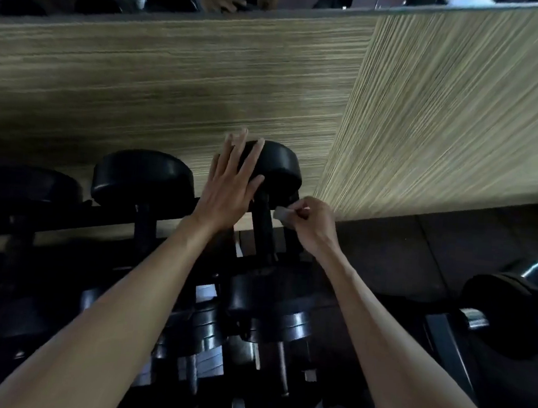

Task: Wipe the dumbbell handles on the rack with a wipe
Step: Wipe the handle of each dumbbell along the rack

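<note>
While left hand (230, 187) flattens on dumbbell (274, 168), right hand (308, 223) pinches wipe (281, 213)

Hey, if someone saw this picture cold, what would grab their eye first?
Two bare forearms reach up the middle of the frame. The left hand lies flat, fingers straight, against the black far head of a dumbbell on the rack, while the right hand pinches a small white wipe beside its dark handle. Behind them runs a pale wood-grain wall.
</note>
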`<move>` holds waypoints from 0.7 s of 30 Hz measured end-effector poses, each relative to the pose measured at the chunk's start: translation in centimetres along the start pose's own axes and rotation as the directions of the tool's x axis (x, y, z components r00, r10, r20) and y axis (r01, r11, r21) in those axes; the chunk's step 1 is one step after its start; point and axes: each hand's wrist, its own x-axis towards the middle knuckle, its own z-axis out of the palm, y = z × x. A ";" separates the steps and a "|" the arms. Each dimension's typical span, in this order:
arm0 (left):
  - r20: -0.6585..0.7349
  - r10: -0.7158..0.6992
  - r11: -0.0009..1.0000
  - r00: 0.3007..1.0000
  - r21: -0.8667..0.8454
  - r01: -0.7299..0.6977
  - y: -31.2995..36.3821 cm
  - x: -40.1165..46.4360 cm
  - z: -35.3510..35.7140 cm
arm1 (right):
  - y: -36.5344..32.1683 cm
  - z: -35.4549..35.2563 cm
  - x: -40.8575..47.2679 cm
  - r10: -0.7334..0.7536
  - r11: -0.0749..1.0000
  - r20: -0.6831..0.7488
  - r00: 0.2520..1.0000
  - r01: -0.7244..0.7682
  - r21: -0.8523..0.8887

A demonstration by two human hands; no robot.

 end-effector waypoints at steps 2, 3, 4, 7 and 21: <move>-0.033 0.045 0.998 0.998 -0.041 -0.047 -0.4 0.0 0.3 | -0.1 0.6 1.3 -0.031 0.999 0.027 0.999 0.031 -0.012; -0.046 0.059 0.997 0.997 -0.053 -0.061 -0.5 0.0 0.4 | -0.2 0.9 1.9 -0.042 0.999 0.047 0.998 0.043 -0.028; -0.058 0.063 0.996 0.996 -0.059 -0.067 -0.5 -0.1 0.4 | -0.2 1.3 2.4 -0.042 0.998 0.070 0.997 0.046 -0.052; -0.090 0.065 0.996 0.994 -0.057 -0.071 -0.7 0.1 0.7 | 0.4 2.0 2.3 -0.046 0.990 0.159 0.986 0.065 -0.122; -0.132 0.050 0.996 0.990 -0.065 -0.059 -0.5 0.2 1.2 | 0.4 0.9 3.1 -0.019 0.998 0.185 0.983 0.031 -0.063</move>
